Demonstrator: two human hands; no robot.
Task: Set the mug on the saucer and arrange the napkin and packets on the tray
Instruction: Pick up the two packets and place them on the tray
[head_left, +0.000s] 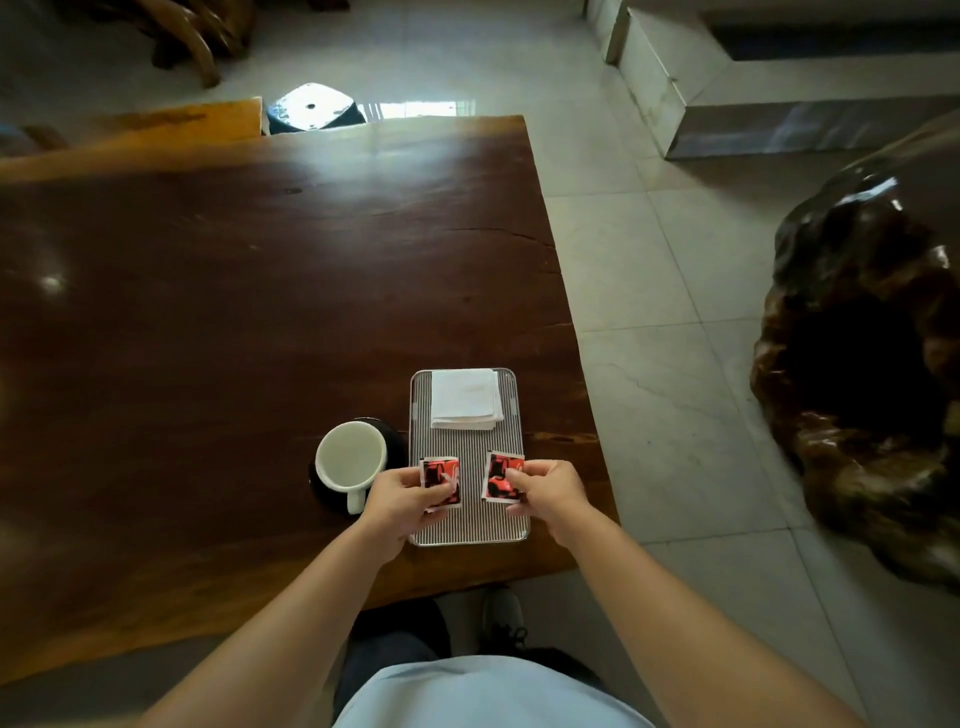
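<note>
A white mug (350, 460) stands on a black saucer (393, 432), its handle pointing toward me. Right of it lies a ribbed metal tray (470, 525) with a folded white napkin (466, 397) on its far end. My left hand (402, 501) pinches a red and black packet (440, 475) over the tray's near left side. My right hand (550, 488) pinches a second red and black packet (500, 478) over the tray's near right side. Whether the packets touch the tray I cannot tell.
The dark wooden table (234, 312) ends just right of the tray and just in front of me. A large dark carved wooden piece (862, 364) stands on the tiled floor to the right. A shiny stool (311, 106) sits beyond the table's far edge.
</note>
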